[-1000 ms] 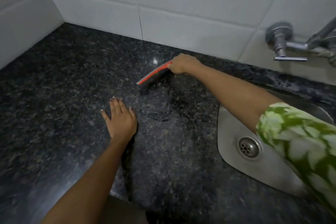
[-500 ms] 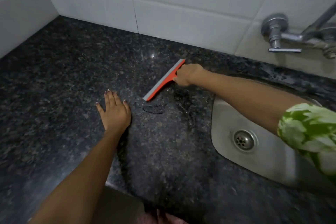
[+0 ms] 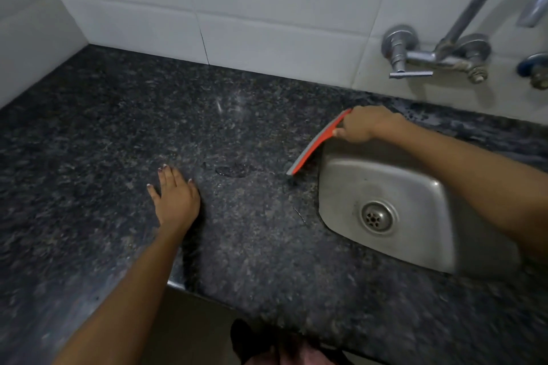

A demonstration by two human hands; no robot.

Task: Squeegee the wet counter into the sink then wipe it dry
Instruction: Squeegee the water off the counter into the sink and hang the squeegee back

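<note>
Squeegee [image 3: 317, 142] on surface [image 3: 103, 127] beside sink [image 3: 421, 187] left rim, long axis diagonal, near end lower-left, far end upper-right | right hand [image 3: 363, 124] grips its far end | left hand [image 3: 175, 197] flat, fingers straight, on surface | puddle [image 3: 231, 170] between

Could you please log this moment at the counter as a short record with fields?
Surface: dark speckled counter, white tiled wall behind
Left hand: left hand flat on the counter, fingers spread
Right hand: right hand grips the squeegee handle
Tool: red squeegee, blade at the sink's left rim
Sink: steel sink, drain uncovered
Water: small puddle on the counter between left hand and squeegee
Tap: tap on the wall above the sink
Cloth: none in view
</note>
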